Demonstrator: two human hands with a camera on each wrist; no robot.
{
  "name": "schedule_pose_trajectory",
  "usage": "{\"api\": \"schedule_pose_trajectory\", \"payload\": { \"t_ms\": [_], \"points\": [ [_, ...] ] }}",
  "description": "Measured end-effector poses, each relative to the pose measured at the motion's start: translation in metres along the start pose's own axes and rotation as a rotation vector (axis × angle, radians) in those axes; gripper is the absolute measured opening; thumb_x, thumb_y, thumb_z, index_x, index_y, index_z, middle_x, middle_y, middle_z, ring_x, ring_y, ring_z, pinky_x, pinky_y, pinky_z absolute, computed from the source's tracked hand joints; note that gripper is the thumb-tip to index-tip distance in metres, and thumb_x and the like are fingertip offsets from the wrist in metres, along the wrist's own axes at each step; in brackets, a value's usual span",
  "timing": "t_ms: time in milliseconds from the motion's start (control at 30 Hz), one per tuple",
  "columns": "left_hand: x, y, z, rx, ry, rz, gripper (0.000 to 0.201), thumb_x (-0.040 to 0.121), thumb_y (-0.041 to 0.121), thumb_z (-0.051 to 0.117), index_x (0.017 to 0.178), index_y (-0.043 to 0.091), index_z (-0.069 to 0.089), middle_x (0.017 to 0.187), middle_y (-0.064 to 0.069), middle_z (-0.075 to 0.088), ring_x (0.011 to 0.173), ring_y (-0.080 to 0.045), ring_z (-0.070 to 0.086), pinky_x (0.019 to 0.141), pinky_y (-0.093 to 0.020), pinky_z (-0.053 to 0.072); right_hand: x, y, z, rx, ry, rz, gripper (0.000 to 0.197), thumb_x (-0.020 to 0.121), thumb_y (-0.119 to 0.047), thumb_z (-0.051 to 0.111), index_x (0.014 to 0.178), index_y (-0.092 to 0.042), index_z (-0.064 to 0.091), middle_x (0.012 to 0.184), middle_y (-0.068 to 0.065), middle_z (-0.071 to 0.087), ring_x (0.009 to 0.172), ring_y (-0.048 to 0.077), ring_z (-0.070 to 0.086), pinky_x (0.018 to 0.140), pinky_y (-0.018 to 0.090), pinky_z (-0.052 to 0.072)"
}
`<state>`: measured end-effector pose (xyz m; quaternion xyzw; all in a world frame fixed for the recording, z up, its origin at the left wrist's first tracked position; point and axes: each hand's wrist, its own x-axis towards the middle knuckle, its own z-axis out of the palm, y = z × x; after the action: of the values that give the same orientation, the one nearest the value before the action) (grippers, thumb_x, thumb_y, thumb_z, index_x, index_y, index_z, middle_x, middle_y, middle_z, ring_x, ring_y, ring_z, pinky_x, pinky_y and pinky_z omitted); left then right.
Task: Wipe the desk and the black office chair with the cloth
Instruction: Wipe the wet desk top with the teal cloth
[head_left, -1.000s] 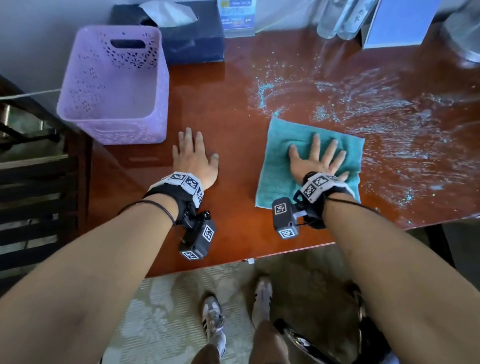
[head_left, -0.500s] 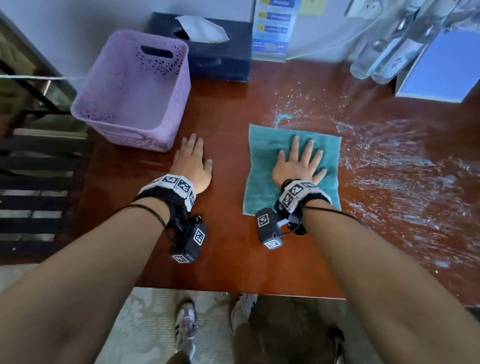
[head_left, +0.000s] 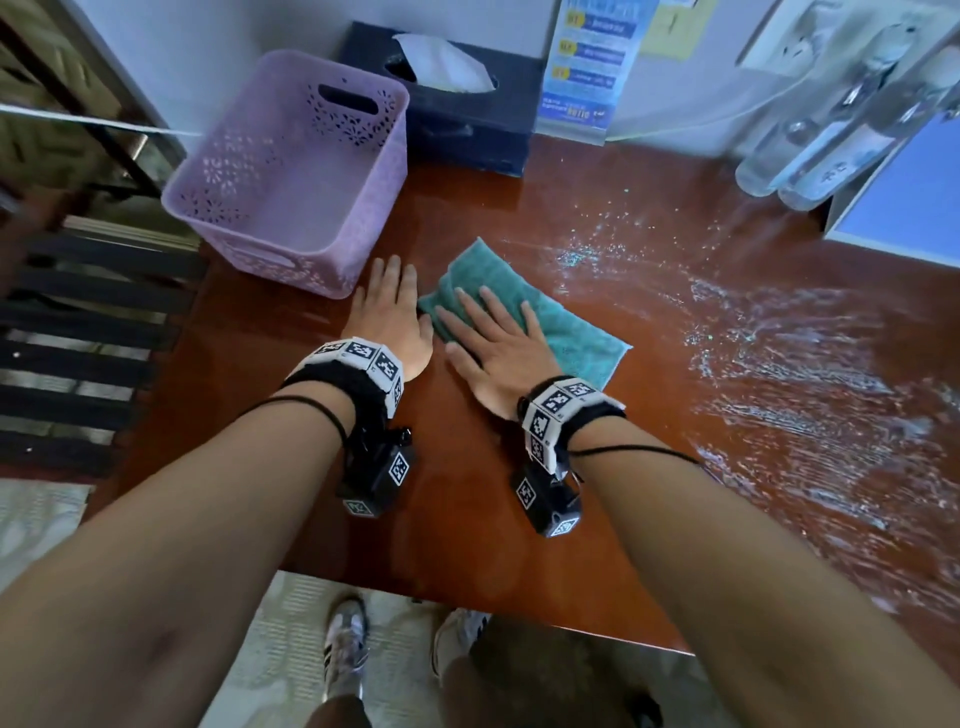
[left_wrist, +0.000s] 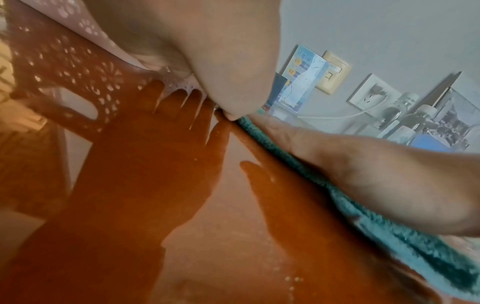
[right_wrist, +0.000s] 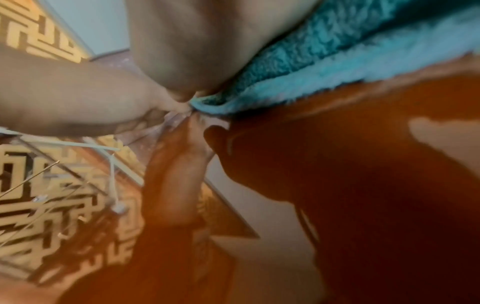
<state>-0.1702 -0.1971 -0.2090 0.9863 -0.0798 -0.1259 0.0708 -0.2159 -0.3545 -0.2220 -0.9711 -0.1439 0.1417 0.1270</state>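
Note:
A teal cloth (head_left: 566, 325) lies rumpled on the glossy reddish-brown desk (head_left: 597, 493). My right hand (head_left: 493, 343) presses flat on the cloth's left part with straight, spread fingers. My left hand (head_left: 389, 312) rests flat on the bare desk just left of the cloth, its fingertips near the purple basket. In the left wrist view the cloth (left_wrist: 389, 232) shows as a teal edge under my right hand (left_wrist: 363, 170). The right wrist view, blurred, shows the cloth (right_wrist: 324, 61) under my palm. Pale streaks and blue-white specks (head_left: 779, 374) cover the desk's right half. The black chair is not in view.
A purple perforated basket (head_left: 291, 171) stands at the desk's back left. A dark tissue box (head_left: 457, 98), a leaflet stand (head_left: 587, 67), clear bottles (head_left: 831, 119) and a blue-faced box (head_left: 904, 208) line the back wall. Desk's front edge (head_left: 467, 608) is above my shoes.
My right hand has slid the cloth left until it meets my left hand, and the cloth has bunched up. The left hand stayed flat on the desk.

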Motion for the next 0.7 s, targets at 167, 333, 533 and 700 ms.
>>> {"api": "schedule_pose_trajectory", "payload": {
  "t_ms": [167, 333, 533, 700],
  "points": [
    [0.005, 0.007, 0.005, 0.011, -0.016, -0.011, 0.063, 0.1, 0.03, 0.033, 0.153, 0.009, 0.006, 0.161, -0.009, -0.003, 0.148, -0.025, -0.005, 0.12, -0.043, 0.007, 0.006, 0.061, -0.018, 0.144, 0.079, 0.508, 0.051, 0.1, -0.05, 0.008, 0.15, -0.046, -0.002, 0.159, -0.016, -0.011, 0.146, 0.013, -0.016, 0.116, 0.052, -0.013],
    [0.015, 0.016, 0.001, -0.032, -0.038, -0.068, 0.064, 0.101, 0.033, 0.032, 0.154, 0.012, 0.004, 0.161, -0.006, -0.007, 0.148, -0.023, -0.009, 0.12, -0.044, 0.002, 0.004, 0.062, -0.032, 0.335, 0.098, 0.878, 0.055, 0.1, -0.045, 0.01, 0.152, -0.036, -0.005, 0.16, -0.006, -0.015, 0.146, 0.021, -0.017, 0.115, 0.055, -0.014],
    [0.016, 0.012, -0.006, -0.252, 0.081, -0.123, 0.068, 0.094, 0.013, 0.046, 0.152, 0.005, 0.012, 0.16, -0.013, 0.009, 0.146, -0.027, 0.016, 0.117, -0.038, 0.017, 0.019, -0.025, -0.019, 0.329, 0.026, 0.245, 0.062, 0.096, -0.023, 0.034, 0.154, -0.022, 0.012, 0.162, -0.002, -0.003, 0.148, 0.018, -0.005, 0.12, 0.045, 0.003],
    [0.021, -0.004, -0.024, -0.37, 0.139, -0.144, 0.072, 0.084, -0.008, 0.046, 0.149, 0.007, 0.021, 0.153, -0.015, 0.028, 0.134, -0.033, 0.039, 0.109, -0.04, 0.034, 0.038, 0.004, -0.034, -0.053, 0.062, -0.059, 0.062, 0.095, -0.024, 0.039, 0.153, -0.027, 0.018, 0.161, -0.005, 0.011, 0.147, 0.018, 0.014, 0.117, 0.039, 0.013]
  ]
}}
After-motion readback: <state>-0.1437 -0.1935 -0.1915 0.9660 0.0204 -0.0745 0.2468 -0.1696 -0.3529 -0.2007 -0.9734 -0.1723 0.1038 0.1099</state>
